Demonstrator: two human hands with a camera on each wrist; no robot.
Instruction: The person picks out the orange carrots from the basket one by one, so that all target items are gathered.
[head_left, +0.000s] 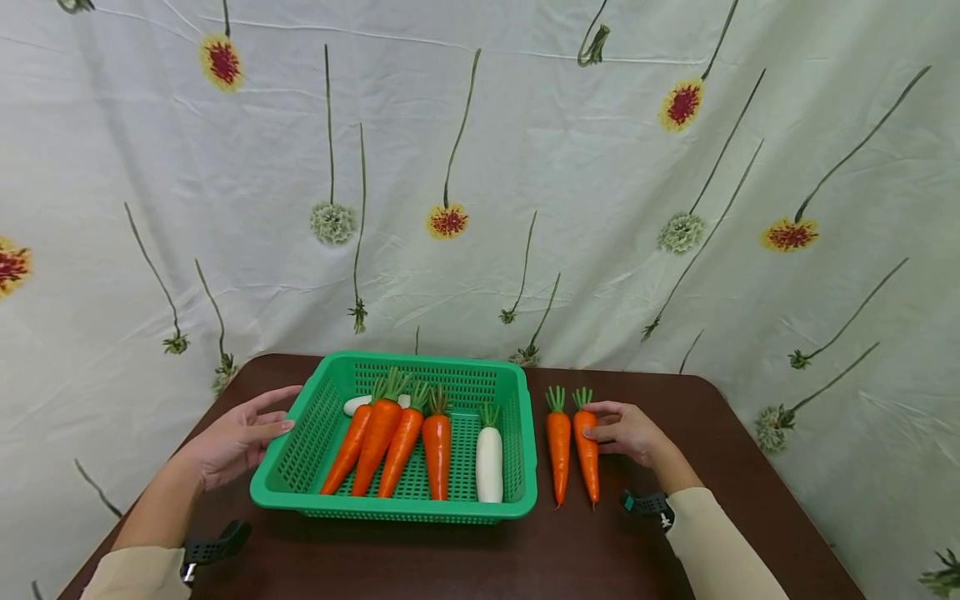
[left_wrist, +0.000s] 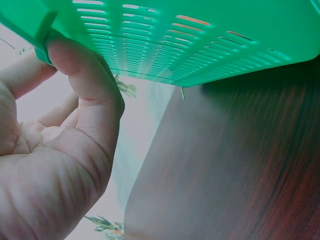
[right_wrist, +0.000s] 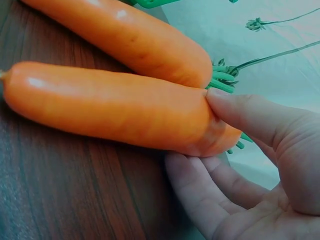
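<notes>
A green plastic basket (head_left: pixel 525 467) holds several orange carrots (head_left: pixel 437 454) with green tops. A white radish (head_left: pixel 489 467) lies at its right side, and more white shows behind the carrots, partly hidden. At the basket's left rim, my left hand (head_left: pixel 236 437) pinches the edge between thumb and fingers, as the left wrist view shows. Two carrots lie side by side on the table to the right of the basket. My right hand (head_left: pixel 626 429) pinches the right-hand carrot (right_wrist: pixel 110 107) near its leafy end, thumb on one side, fingers on the other. The other carrot (head_left: pixel 558 446) lies untouched beside it.
The dark brown wooden table (head_left: pixel 360 558) has rounded far corners. Behind it hangs a white cloth (head_left: pixel 405 150) printed with flowers. A black strap (head_left: pixel 213 546) is on the left wrist, and another strap (head_left: pixel 647 503) is on the right.
</notes>
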